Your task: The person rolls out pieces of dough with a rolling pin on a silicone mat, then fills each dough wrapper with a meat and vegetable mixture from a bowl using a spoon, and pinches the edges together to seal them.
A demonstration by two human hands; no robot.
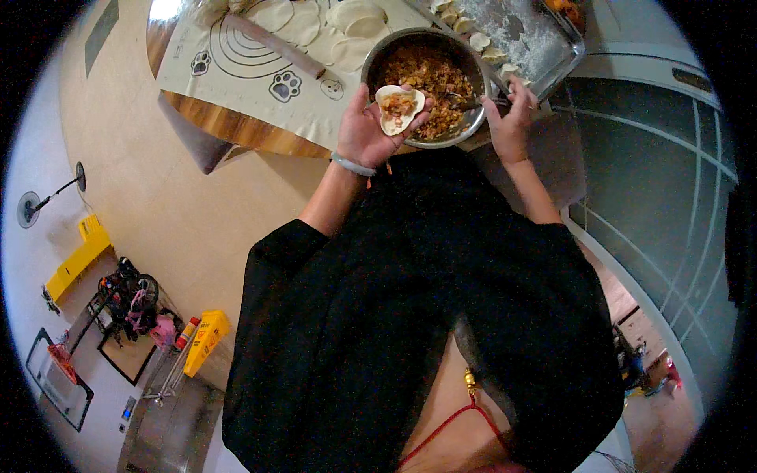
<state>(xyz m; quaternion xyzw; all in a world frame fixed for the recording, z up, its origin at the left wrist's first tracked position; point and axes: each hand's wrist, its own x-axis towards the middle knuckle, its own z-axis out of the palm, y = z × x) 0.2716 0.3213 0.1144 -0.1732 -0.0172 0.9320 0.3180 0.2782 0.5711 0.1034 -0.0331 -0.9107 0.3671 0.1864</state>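
Note:
My left hand (369, 133) is palm up over the near left rim of a metal bowl (375, 50). It cradles a round dough wrapper (387, 126) with a small heap of chopped filling (397, 106) on it. More brownish-orange filling (434, 71) lies in the bowl. A metal spoon (464, 101) rests in that filling, its handle pointing right over the rim. Around the handle, my right hand (511, 121) has its thumb and fingers apart; whether it touches the handle is not clear.
Flat dough wrappers (301, 23) and a wooden rolling pin (278, 47) lie on a printed mat (236, 94) over a wooden table (260, 130). A floured metal tray (538, 35) at the upper right holds several shaped dumplings (494, 56). Glass door panels (644, 171) stand at right.

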